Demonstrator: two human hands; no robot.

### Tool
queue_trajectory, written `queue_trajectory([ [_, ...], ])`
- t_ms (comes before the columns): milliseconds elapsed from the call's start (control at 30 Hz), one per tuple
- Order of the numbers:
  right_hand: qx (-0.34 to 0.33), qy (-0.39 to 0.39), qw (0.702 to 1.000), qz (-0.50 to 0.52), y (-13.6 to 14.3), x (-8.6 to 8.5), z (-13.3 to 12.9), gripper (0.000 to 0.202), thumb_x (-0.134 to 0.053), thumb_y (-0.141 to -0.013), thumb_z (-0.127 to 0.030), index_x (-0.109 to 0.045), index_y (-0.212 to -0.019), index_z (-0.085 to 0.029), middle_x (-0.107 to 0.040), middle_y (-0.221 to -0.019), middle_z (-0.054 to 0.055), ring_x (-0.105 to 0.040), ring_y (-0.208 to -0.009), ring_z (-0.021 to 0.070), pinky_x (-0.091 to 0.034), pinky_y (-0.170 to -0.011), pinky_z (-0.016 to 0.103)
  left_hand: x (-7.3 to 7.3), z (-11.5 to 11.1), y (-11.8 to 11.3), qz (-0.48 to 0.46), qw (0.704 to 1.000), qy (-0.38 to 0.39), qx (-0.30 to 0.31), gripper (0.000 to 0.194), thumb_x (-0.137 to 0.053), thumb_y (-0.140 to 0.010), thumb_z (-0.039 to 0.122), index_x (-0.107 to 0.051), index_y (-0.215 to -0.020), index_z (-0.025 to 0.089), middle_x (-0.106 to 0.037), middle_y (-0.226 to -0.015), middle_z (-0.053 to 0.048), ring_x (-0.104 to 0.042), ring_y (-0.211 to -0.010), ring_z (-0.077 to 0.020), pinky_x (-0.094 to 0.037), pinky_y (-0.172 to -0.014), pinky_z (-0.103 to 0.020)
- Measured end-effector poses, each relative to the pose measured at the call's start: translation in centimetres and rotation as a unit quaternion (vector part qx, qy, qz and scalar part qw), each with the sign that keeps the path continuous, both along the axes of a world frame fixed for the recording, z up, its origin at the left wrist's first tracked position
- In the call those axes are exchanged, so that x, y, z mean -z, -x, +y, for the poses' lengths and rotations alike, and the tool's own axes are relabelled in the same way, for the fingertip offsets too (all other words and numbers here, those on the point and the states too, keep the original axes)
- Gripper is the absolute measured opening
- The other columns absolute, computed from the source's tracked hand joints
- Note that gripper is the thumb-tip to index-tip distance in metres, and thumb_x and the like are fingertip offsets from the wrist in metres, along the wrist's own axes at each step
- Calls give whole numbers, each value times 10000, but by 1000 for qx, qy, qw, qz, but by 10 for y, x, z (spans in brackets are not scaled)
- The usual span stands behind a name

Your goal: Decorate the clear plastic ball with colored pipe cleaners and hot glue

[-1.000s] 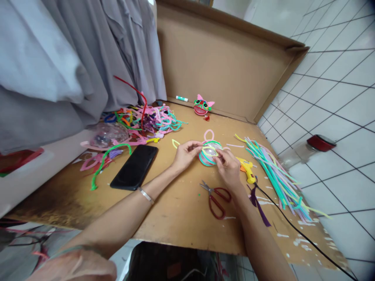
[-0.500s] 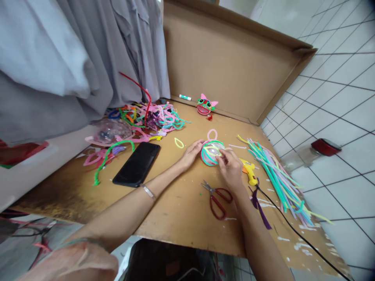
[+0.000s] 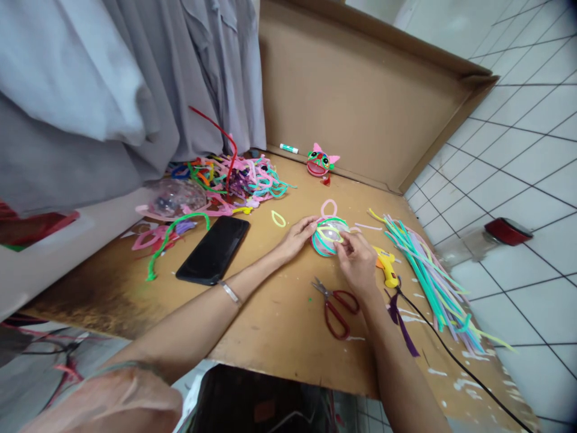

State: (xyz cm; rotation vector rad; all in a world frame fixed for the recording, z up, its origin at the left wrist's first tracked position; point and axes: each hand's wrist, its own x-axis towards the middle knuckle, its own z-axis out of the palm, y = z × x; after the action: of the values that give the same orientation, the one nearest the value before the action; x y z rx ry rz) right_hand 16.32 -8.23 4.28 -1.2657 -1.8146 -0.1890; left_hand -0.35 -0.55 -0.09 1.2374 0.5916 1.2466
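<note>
A clear plastic ball trimmed with green, teal and pink pipe cleaners rests on the table, a pink loop rising at its back. My left hand steadies it from the left, fingers against its side. With thumb and fingers pinched, my right hand holds a yellow pipe cleaner loop, leaf-shaped, against the front of the ball. Another yellow loop lies left of the ball. Red-handled scissors are nearer me, and a yellow glue gun lies just right of my right hand.
Pipe cleaners lie bundled at right, beside the glue gun's black cord. A black phone and a tangled pipe cleaner heap occupy the left. Behind stand a finished animal-face ball, a marker and a cardboard wall.
The view has shifted slightly. Both hands stay at the ball, and my right hand still pinches the yellow loop against its front with little movement.
</note>
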Motion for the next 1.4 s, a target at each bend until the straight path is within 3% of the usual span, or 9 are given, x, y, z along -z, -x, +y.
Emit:
queue_trajectory([
  [300,-22,18,999,32,2,-1,-2,171,-583,-899,-293,-690,-989,-194,-650,-791,49,-597,-650,178,-509,-639,320,3,0,-1,10,999,-30,-9,566,-741,-763,551,-654,-1160,157,-694,-1227,-115,-615,-1155,-255,-444,-1045,-383],
  [600,-58,74,985,144,-4,1,4,142,-667,-807,-269,-719,-924,-208,-663,-789,37,-590,-655,167,-523,-616,309,3,1,0,21,999,-20,-14,542,-750,-753,520,-661,-1150,162,-695,-1228,-118,-622,-1148,-265,-449,-1046,-411],
  [767,-72,109,967,219,-1,2,6,295,-661,-770,-256,-713,-1057,-211,-632,-769,17,-555,-620,150,-505,-593,295,1,-1,2,38,999,-17,-17,598,-743,-743,565,-645,-1168,155,-690,-1234,-119,-619,-1146,-259,-449,-1045,-401],
  [1233,-71,89,978,175,1,-3,3,199,-580,-811,-223,-735,-934,-205,-633,-800,34,-563,-676,153,-489,-612,283,-2,-5,4,68,996,-44,-30,560,-716,-771,573,-644,-1161,178,-700,-1196,-105,-633,-1106,-241,-468,-1015,-382],
  [1400,-63,102,976,180,1,-4,2,178,-642,-777,-232,-732,-929,-208,-642,-816,33,-558,-681,153,-503,-645,289,-1,-5,4,73,996,-42,-33,562,-710,-780,556,-633,-1177,166,-692,-1213,-117,-637,-1110,-241,-473,-1013,-387],
])
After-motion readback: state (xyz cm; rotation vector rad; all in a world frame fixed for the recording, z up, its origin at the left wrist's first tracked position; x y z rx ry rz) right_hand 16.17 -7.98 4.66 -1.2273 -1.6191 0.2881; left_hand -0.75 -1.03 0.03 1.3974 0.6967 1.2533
